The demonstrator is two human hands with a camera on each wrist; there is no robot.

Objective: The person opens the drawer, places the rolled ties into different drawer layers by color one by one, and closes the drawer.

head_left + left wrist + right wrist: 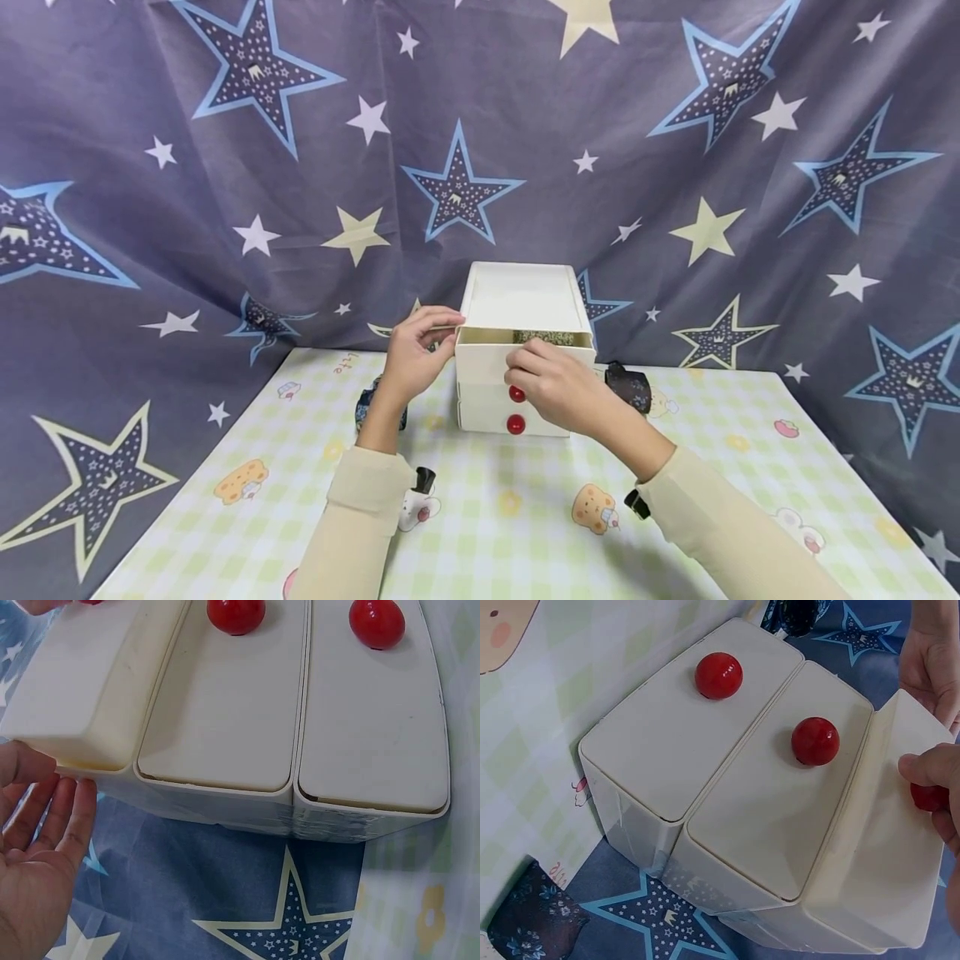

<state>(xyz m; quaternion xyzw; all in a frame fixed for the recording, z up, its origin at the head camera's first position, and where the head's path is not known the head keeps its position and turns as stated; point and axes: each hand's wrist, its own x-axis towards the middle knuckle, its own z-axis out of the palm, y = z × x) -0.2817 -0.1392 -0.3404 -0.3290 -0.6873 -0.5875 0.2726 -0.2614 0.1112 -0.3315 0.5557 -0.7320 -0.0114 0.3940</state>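
Observation:
A small white three-drawer chest (521, 296) stands at the back middle of the table. Its top drawer (480, 360) is pulled out a little, and something speckled (543, 337) shows inside. My right hand (525, 371) pinches the top drawer's red knob (928, 797), thumb (930, 769) over it. The middle knob (517, 393) and bottom knob (515, 424) are free, both drawers closed. My left hand (448, 323) rests at the chest's top left corner; in the left wrist view its fingers (71, 817) lie straight beside the drawer's corner (75, 690), holding nothing.
A checked cartoon tablecloth (525, 508) covers the table. A dark patterned item (628, 386) lies right of the chest, another (365, 404) left of it behind my left wrist. A star-print curtain (225, 208) hangs close behind and to both sides.

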